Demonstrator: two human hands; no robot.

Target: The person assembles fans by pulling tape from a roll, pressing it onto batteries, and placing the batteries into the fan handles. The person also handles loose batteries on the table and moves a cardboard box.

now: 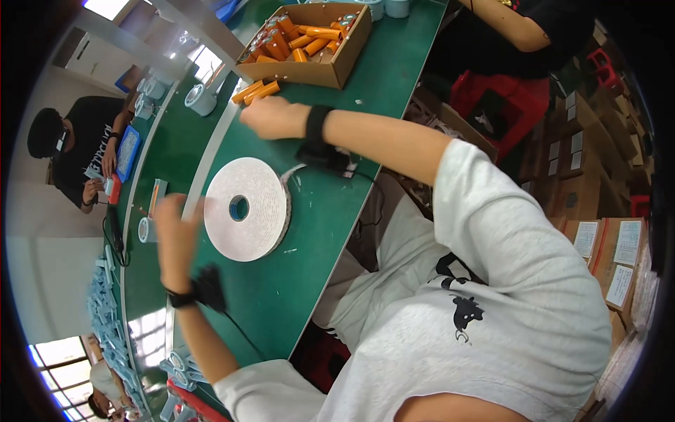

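Note:
My left hand (176,228) is smeared by motion above the green bench, so its fingers and anything in them do not show clearly. Behind it lies a light-blue part with a round head (147,230), partly covered by the hand. My right hand (273,118) is closed, back upward, right beside two orange cylindrical battery cells (261,92); its fingertips are hidden, and what they hold cannot be made out. Between my hands a large roll of white tape (264,211) lies flat, a loose end sticking out at its right edge.
A cardboard box (341,72) of orange cells stands on the bench (309,239) beyond my right hand. A light-blue round housing (200,100) is at the far side. Cables trail from both wrist straps. A co-worker (84,151) sits opposite; light-blue parts (109,323) are heaped at left.

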